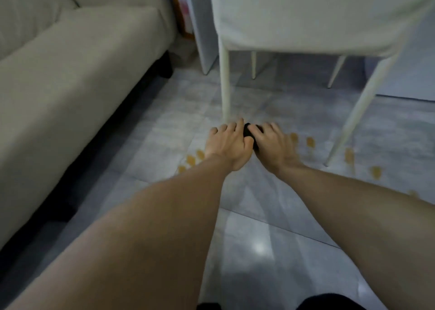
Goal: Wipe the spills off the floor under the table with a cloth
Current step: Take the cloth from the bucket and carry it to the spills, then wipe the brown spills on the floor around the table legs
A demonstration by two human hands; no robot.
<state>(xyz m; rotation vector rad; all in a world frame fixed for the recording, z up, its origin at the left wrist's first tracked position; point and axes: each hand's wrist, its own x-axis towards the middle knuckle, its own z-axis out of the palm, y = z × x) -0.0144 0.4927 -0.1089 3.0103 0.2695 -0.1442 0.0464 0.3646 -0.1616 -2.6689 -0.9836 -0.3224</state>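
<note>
Both my arms reach forward over the grey tiled floor [247, 227]. A small dark cloth [250, 133] shows between my hands, mostly hidden by them. My left hand [227, 143] and my right hand [273, 144] hold it together, fingers curled over it, just in front of a white chair leg [225, 83]. Several orange spill spots lie on the floor: a cluster by my left wrist [191, 160] and others to the right of my right hand [310, 142], reaching past the right chair leg [376, 172]. The frame is blurred.
A white chair [306, 15] with thin legs stands ahead, its front right leg [357, 111] slanting down to the floor. A beige sofa [70, 74] fills the left side, with a dark gap beneath. A white panel [202, 38] stands behind the chair.
</note>
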